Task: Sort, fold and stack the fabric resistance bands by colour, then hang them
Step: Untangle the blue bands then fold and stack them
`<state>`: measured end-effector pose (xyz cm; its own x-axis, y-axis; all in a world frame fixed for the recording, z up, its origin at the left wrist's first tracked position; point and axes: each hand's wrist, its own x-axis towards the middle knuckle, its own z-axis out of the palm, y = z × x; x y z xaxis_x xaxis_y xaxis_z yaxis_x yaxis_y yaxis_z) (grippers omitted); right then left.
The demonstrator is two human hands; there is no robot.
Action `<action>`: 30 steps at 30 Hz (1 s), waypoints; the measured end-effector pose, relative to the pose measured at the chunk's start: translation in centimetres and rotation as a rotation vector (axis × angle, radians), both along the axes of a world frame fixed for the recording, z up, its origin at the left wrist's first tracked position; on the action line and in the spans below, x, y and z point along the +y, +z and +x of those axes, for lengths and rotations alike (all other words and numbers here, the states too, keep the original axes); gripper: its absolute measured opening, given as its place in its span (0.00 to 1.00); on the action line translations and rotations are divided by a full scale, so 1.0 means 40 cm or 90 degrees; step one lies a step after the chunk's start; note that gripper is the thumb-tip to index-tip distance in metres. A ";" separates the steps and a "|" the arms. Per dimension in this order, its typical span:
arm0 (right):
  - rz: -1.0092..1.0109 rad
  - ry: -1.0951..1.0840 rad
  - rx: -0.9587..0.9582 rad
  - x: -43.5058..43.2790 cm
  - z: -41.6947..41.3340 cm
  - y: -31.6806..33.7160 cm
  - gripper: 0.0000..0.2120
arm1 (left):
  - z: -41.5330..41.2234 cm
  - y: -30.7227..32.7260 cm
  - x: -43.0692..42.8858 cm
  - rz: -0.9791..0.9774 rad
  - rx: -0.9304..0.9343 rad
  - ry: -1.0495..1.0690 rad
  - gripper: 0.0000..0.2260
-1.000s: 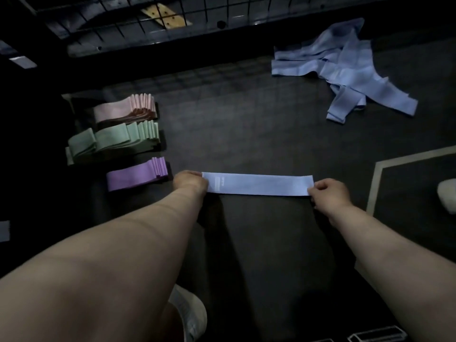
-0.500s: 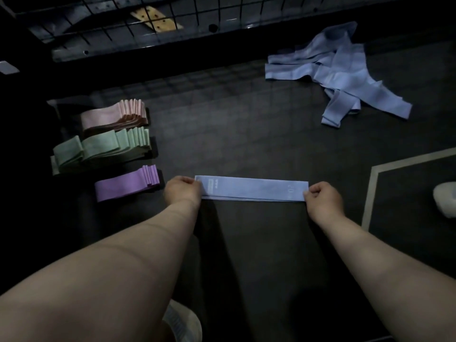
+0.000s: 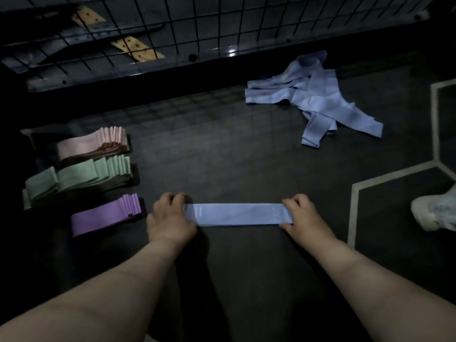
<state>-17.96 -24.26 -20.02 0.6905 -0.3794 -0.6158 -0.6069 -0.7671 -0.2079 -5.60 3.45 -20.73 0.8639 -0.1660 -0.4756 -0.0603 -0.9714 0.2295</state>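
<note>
A light blue band (image 3: pixel 238 214) lies flat and stretched on the dark floor mat in front of me. My left hand (image 3: pixel 170 217) grips its left end and my right hand (image 3: pixel 304 217) grips its right end, fingers curled over the edges. To the left sit three folded stacks: pink (image 3: pixel 95 144), green (image 3: pixel 79 178) and purple (image 3: pixel 106 214). A loose heap of blue bands (image 3: pixel 313 99) lies at the far right.
A black wire grid panel (image 3: pixel 197 25) stands along the far edge of the mat. A white shoe (image 3: pixel 434 213) is at the right edge. Pale hexagon lines (image 3: pixel 355 206) mark the floor at right.
The blue band has come down a little toward me and lies flatter on the mat. Both hands stay at its ends. The camera view has shifted.
</note>
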 end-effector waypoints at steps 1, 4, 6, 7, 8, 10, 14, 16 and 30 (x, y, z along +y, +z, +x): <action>-0.001 0.009 0.008 -0.003 0.004 0.003 0.28 | -0.002 -0.001 0.006 0.022 -0.015 -0.092 0.24; -0.005 0.053 0.005 -0.010 0.009 0.003 0.26 | 0.003 -0.007 0.022 0.053 -0.002 -0.163 0.25; -0.011 0.079 0.001 -0.016 0.011 0.004 0.23 | 0.009 -0.009 0.027 0.060 -0.007 -0.180 0.22; -0.015 0.089 -0.002 -0.019 0.012 0.004 0.22 | 0.012 -0.009 0.027 0.059 -0.016 -0.188 0.21; -0.017 0.097 -0.006 -0.021 0.013 0.004 0.20 | 0.013 -0.006 0.027 0.058 -0.021 -0.190 0.20; -0.012 0.106 -0.007 -0.025 0.011 0.010 0.20 | 0.012 -0.004 0.027 0.054 -0.022 -0.193 0.20; 0.034 0.109 -0.030 -0.046 -0.004 0.022 0.28 | 0.002 0.004 0.032 0.010 0.003 -0.176 0.28; 0.034 0.045 -0.075 -0.066 0.008 0.028 0.27 | -0.002 0.013 0.031 -0.001 -0.010 -0.155 0.28; -0.124 -0.003 0.046 -0.284 0.306 -0.023 0.30 | 0.011 0.056 -0.114 -0.125 -0.051 -0.074 0.26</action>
